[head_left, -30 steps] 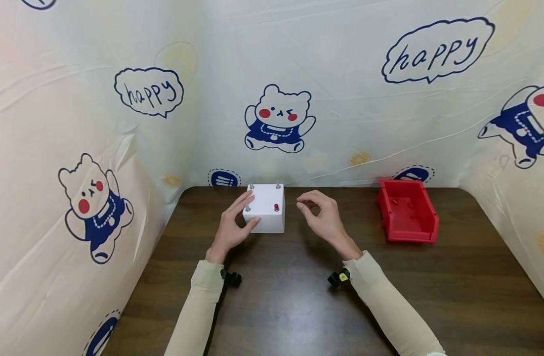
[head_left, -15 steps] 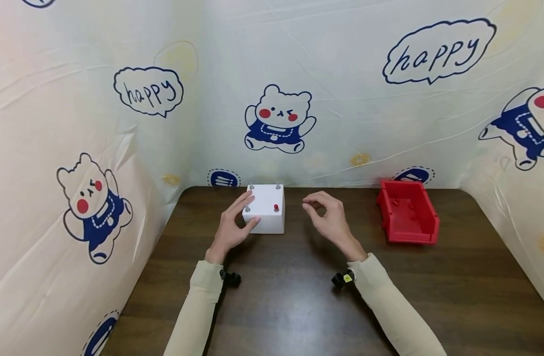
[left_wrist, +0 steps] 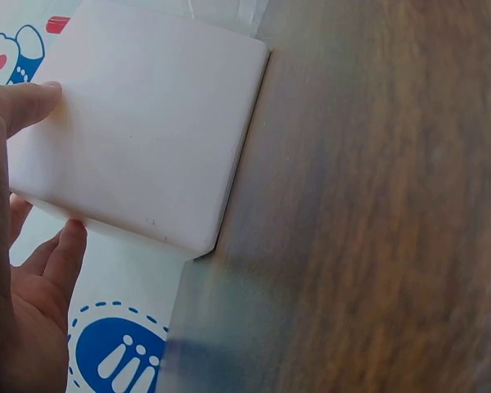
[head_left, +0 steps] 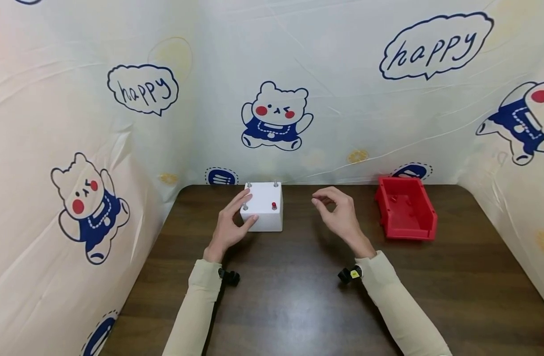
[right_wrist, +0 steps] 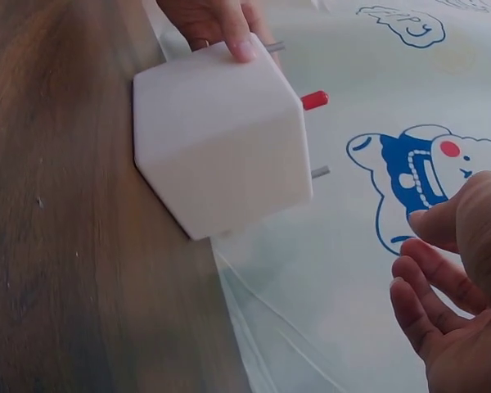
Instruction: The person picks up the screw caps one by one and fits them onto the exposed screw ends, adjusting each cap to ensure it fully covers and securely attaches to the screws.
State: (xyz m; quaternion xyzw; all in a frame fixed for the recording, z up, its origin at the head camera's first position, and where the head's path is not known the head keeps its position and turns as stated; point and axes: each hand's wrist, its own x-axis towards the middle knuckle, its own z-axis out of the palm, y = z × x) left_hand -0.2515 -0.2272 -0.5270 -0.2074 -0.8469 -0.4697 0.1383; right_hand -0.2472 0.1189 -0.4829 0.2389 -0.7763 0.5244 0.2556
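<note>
A white box stands on the table's far half, with threaded metal posts rising from its top corners. Over the front right post sits a small red cap; three posts are bare metal. My left hand holds the box by its left side, the thumb on the front face and the fingers at the left side. To the right of the box, my right hand hovers apart from it, fingers loosely bent. In the right wrist view, no object shows between that hand's thumb and fingertips.
A red open-front bin stands at the right, with a few small red pieces inside. Behind the dark wooden table hangs a pale printed cloth, which also covers both sides.
My right hand has moved right, away from the box and toward the red bin. The left hand stays on the box. The head view has shifted slightly.
</note>
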